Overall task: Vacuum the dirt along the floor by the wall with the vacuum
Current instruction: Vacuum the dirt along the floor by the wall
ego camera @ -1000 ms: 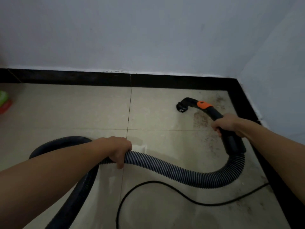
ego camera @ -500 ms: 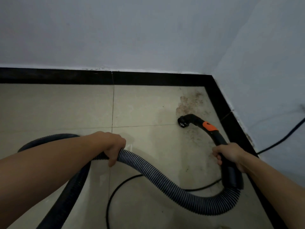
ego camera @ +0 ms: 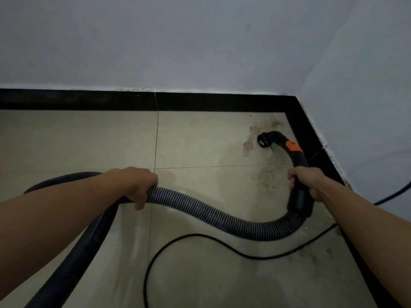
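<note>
Two-handed: L fingers (ego camera: 139,204) wrap vac hose (ego camera: 211,214), R fingers (ego camera: 291,177) wrap nozzle handle (ego camera: 299,161).

Left hand (ego camera: 135,185), right hand (ego camera: 309,181) bare; 2 forearms (ego camera: 55,210) bare to frame edge.

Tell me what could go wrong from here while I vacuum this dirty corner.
The power cord loops on the floor beside the hose, so dragging the hose could snag it. The nozzle sits close to the black baseboard and might knock it. Dirt near your right hand on the handle lies behind the nozzle and could get missed.
</note>
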The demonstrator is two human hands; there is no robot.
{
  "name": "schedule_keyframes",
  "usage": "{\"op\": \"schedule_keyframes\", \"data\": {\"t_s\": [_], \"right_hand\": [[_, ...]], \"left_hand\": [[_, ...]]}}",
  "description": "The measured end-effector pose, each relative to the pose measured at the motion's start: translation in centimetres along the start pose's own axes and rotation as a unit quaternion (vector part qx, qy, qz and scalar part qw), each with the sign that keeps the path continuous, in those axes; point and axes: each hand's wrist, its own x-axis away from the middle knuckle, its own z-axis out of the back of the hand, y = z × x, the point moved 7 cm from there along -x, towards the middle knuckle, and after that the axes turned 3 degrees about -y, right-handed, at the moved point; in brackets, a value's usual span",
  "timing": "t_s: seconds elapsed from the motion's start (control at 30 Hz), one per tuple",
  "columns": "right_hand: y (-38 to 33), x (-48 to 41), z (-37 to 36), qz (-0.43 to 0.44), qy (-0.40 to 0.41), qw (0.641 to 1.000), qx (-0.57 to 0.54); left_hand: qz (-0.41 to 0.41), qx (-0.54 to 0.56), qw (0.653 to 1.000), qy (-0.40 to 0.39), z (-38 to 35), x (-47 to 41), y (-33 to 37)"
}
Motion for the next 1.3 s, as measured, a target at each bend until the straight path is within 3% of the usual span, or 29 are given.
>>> {"op": "schedule_keyframes", "data": {"t_s": [0.47, 0.67, 0.87, 1.0, 1.3], "right_hand": [[-9.0, -9.4, -2.2, 0.046, 0.01, 0.999, -0.01], [-8.7, -9.0, -4.6, 0.048, -0.068, 0.996, 0.027], [-8.7, -8.2, -2.1, 0.066, 0.004, 0.996, 0.065], [-8.4, -6.6, -1.0, 0.051, -0.031, 0.991, 0.122], [-6.6, -1.9, 0.2, 0.049, -0.017, 0.981, 0.185]], "left_hand": [[0.024, 0.055, 0.998, 0.026, -0.2, -3.7, -0.1], [0.025, 0.04, 0.999, -0.006, -1.1, -3.7, 0.3], [0.001, 0.055, 0.998, 0.015, 0.2, -3.4, 1.0], [-0.028, 0.069, 0.997, 0.009, -0.2, -2.9, 2.1], [-0.061, 0.052, 0.997, 0.013, -0.1, -0.7, 3.1]]}}
